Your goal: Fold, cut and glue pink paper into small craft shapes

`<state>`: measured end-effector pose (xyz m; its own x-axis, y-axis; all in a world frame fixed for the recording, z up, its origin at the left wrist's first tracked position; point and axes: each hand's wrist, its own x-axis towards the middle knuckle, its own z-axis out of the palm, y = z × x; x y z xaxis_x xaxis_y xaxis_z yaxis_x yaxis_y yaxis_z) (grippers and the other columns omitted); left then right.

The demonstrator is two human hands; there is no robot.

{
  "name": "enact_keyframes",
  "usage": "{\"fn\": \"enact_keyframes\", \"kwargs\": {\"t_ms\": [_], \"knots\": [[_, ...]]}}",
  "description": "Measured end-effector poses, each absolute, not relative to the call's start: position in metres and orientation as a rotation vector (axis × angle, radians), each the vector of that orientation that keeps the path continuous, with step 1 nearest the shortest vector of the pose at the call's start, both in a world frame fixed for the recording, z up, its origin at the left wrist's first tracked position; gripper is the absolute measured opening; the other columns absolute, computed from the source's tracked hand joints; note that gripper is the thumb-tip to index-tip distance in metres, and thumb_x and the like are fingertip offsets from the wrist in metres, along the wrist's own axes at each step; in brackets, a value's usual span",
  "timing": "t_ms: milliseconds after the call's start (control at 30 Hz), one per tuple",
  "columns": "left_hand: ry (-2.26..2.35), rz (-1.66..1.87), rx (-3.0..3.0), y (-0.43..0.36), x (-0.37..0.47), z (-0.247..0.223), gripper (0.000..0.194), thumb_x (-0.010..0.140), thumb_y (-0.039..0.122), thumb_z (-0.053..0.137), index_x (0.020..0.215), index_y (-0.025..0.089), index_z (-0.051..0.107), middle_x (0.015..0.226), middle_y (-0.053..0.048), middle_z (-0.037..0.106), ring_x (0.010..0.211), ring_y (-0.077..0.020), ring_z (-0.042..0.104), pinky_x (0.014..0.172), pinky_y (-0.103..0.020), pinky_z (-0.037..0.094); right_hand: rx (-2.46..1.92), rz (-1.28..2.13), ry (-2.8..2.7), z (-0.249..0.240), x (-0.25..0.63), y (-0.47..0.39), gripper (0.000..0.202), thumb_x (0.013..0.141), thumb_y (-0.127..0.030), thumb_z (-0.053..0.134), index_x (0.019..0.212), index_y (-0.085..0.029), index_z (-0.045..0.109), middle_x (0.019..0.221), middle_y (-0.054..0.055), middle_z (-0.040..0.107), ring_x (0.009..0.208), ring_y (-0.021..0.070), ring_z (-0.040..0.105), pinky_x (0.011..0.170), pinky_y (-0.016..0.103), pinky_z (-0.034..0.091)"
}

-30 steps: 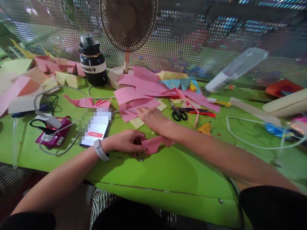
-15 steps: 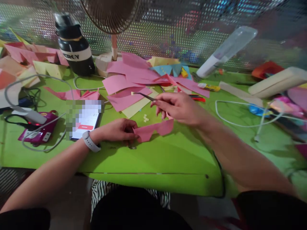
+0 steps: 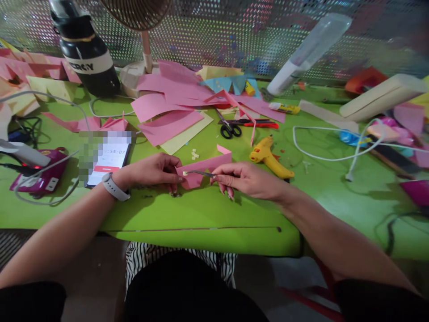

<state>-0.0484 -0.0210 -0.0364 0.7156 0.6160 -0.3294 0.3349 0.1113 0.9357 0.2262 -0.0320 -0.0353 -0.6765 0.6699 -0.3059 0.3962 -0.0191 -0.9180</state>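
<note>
My left hand pinches the left end of a pink paper strip with cut-out notches, held just above the green table. Between the fingers of my right hand is a pair of dark tweezers, pointing left across the strip. At the tweezer tips a tiny pale yellow paper piece lies against the strip's left part; whether the tips still grip it I cannot tell. Several similar small yellow pieces lie on the table just behind the strip.
A yellow glue gun lies right of the strip, with black-handled scissors behind it. Pink paper sheets spread across the back. A phone, a purple power strip with cables and a dark bottle stand left.
My right hand has come down and toward me, bringing the tweezers and the yellow piece onto the pink strip. The glue gun and scissors have come into sight. The camera view has shifted slightly.
</note>
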Motion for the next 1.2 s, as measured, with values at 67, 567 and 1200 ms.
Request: {"fn": "enact_keyframes", "kwargs": {"t_ms": [67,567,1200], "knots": [[0.813,0.239,1.491,-0.0212,-0.0482,-0.0365,0.021,0.085,0.033,0.068,0.089,0.013,0.063,0.070,-0.004,0.073,0.061,-0.0132,0.069,0.053,-0.021,0.049,-1.134,1.742,-2.046,-0.0352,0.2253,-0.0324,0.031,0.094,-0.044,0.053,0.096,-0.014,0.060,0.068,-0.002,0.059,0.053,0.0079,0.057,0.052,0.022,0.047],[0.840,0.213,1.528,-0.0221,-0.0474,-0.0343,0.024,0.084,0.035,0.069,0.090,0.012,0.063,0.070,-0.006,0.073,0.062,-0.0141,0.069,0.052,-0.020,0.050,-1.181,1.643,-2.147,-0.0372,0.2272,-0.0335,0.033,0.095,-0.046,0.050,0.095,-0.016,0.061,0.068,-0.001,0.059,0.052,0.0077,0.055,0.050,0.023,0.042],[0.842,0.238,1.522,-0.0236,-0.0456,-0.0330,0.021,0.085,0.032,0.068,0.088,0.012,0.062,0.070,-0.005,0.073,0.062,-0.0133,0.069,0.053,-0.020,0.049,-1.222,1.672,-2.077,-0.0363,0.2253,-0.0399,0.031,0.093,-0.045,0.051,0.095,-0.016,0.061,0.066,-0.003,0.055,0.050,0.0078,0.053,0.048,0.023,0.043]]}}
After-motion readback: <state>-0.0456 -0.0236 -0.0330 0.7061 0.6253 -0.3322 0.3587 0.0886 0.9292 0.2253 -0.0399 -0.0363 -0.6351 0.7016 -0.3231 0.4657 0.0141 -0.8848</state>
